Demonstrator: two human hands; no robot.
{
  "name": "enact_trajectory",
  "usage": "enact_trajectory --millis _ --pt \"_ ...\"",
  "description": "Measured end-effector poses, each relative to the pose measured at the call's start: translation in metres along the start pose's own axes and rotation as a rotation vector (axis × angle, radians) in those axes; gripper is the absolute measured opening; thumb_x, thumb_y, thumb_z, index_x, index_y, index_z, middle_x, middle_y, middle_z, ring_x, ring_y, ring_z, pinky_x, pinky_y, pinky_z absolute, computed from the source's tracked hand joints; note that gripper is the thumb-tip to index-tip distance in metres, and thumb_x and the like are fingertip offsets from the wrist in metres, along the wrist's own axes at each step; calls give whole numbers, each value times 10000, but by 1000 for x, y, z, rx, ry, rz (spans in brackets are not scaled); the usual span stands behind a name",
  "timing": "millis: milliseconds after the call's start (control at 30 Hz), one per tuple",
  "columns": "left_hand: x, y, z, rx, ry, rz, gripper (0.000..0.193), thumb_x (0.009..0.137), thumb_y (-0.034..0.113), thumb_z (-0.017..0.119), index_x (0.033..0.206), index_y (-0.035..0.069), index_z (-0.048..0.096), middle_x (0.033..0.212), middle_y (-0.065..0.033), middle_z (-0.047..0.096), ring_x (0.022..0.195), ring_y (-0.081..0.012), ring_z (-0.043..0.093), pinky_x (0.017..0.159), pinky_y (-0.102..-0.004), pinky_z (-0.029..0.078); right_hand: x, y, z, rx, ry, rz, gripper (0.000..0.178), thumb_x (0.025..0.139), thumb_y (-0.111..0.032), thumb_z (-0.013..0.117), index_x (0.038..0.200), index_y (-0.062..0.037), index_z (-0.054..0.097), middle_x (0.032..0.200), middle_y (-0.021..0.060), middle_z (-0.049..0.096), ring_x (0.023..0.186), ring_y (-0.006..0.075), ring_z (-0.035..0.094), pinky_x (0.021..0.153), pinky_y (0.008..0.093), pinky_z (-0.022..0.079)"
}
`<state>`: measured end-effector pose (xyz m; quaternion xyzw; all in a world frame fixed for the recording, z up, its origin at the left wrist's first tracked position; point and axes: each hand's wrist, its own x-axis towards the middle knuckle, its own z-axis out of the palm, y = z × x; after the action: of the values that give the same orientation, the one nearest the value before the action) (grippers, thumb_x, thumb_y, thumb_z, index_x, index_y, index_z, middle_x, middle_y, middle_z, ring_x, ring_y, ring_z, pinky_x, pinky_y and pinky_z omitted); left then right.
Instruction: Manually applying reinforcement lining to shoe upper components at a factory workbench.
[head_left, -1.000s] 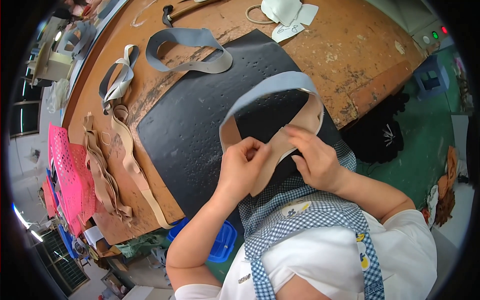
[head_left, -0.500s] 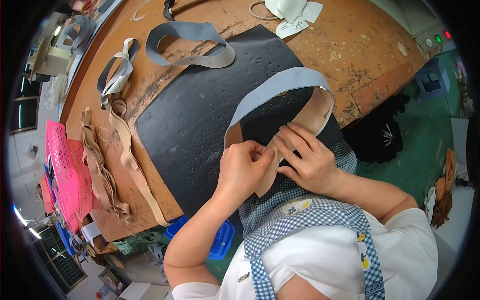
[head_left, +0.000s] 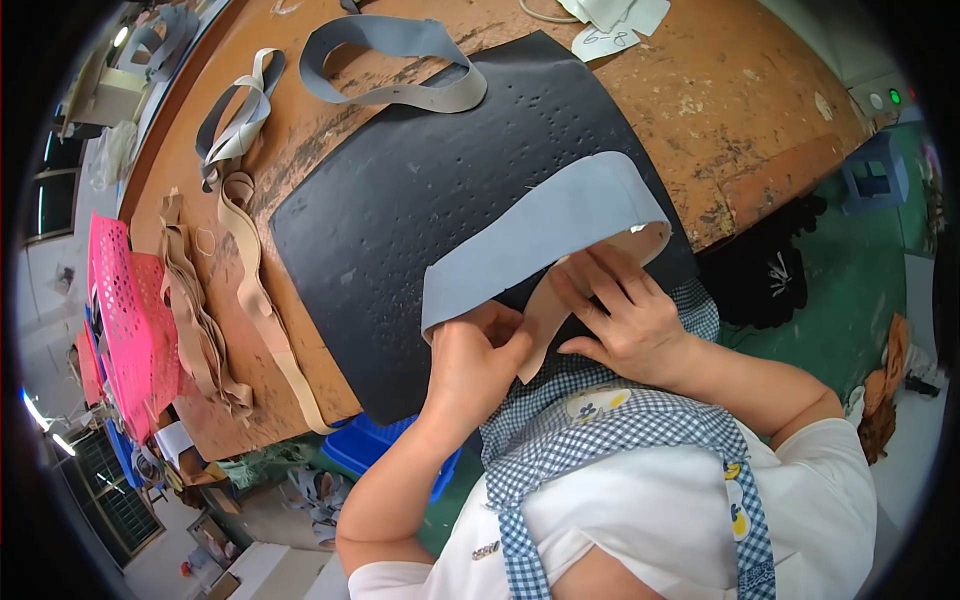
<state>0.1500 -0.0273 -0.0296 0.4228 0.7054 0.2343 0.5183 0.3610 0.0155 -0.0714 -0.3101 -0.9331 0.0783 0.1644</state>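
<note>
A wide leather-like strip [head_left: 540, 235], blue-grey on one face and beige on the other, curves in a loop above a black mat. My left hand [head_left: 470, 360] has its fingers curled in at the strip's left bend, with the fingertips partly hidden. The beige tail of the strip [head_left: 543, 318] hangs between my two hands. At the right side of the loop, my right hand [head_left: 630, 325] holds the beige part under its long fingers, with the thumb apart from them.
The pitted black mat [head_left: 370, 250] covers the near part of the wooden table [head_left: 740, 110]. Another grey loop [head_left: 400, 95], a twisted strip [head_left: 240, 120] and beige strips [head_left: 262, 310] lie around it. A pink perforated basket [head_left: 125, 320] is at the left edge.
The loop has tilted so its blue-grey face shows broadly, and its left end has come down over my left hand. My left hand has moved slightly down and left, away from the beige tail.
</note>
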Motion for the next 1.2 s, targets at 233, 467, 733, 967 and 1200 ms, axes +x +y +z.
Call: enact_trajectory --millis 233,467,733,967,1200 --pt "-7 1 6 145 63 31 212 856 125 693 915 -78 684 735 -92 693 655 -101 634 605 -257 506 1 -6 1 43 -12 -30 631 837 -506 638 1345 -133 599 1399 235 476 1356 420 408 1096 546 371" --pt "-42 -22 17 58 271 68 154 852 70 725 907 -73 707 726 -78 704 638 -98 649 614 -248 520 -7 -11 18 8 -77 -157 638 817 -504 682 1202 5 664 1306 191 531 1270 387 463 1064 560 377" --pt "-42 -32 19 -79 320 18 175 841 100 725 946 -39 738 718 -133 725 638 -200 718 637 -293 548 -6 -10 12 -30 -126 -157 646 775 -527 715 1193 -36 678 1300 158 511 1252 359 457 1051 550 367" --pt "-38 -34 18 26 304 -2 172 825 101 728 917 -45 733 721 -131 730 625 -207 720 634 -300 555 -7 -17 9 45 -89 -157 685 782 -561 687 1304 -120 647 1304 163 510 1276 374 447 1066 645 316" --pt "-55 -40 25 -113 402 24 124 877 32 701 932 -78 699 744 -87 711 649 -104 673 609 -233 545 -7 -20 22 -37 -33 -327 647 819 -514 679 1261 -42 656 1292 172 552 1280 360 466 1083 618 327"
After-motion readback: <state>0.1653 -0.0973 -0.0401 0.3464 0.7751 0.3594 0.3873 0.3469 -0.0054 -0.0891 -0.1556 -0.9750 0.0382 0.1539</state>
